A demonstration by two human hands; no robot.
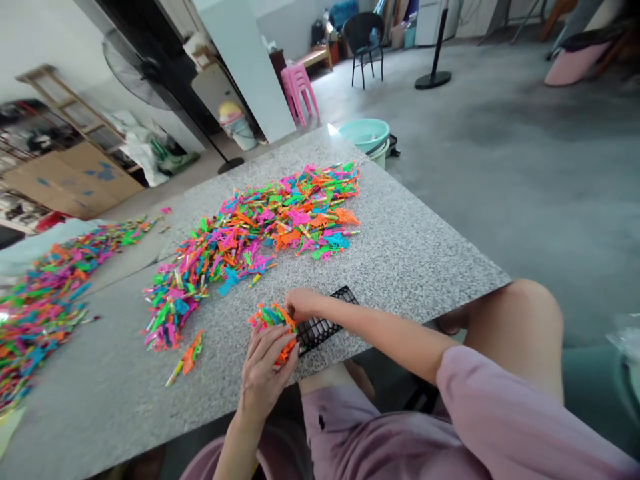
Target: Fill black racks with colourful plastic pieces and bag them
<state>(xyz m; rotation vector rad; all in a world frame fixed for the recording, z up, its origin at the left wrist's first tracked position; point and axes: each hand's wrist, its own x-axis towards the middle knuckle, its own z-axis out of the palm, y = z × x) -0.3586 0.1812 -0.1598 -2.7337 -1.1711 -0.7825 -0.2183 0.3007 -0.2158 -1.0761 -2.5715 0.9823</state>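
Nearest, our left hand [265, 363] is at the left end of the black grid tray [324, 328], half closed around a bunch of bright plastic pieces [274, 315]; its fingers lie across them, the thumb set apart. Our right hand [303, 303] is over the tray's far side, fingers curled down against the bunch; its fingertips are hidden, so we cannot tell what that grip pinches. Left of the tray, a few loose pieces [190, 357] lie on the speckled surface [400, 260]. Beyond it we see a long heap [280, 217], and far behind it, a green basin [365, 133].
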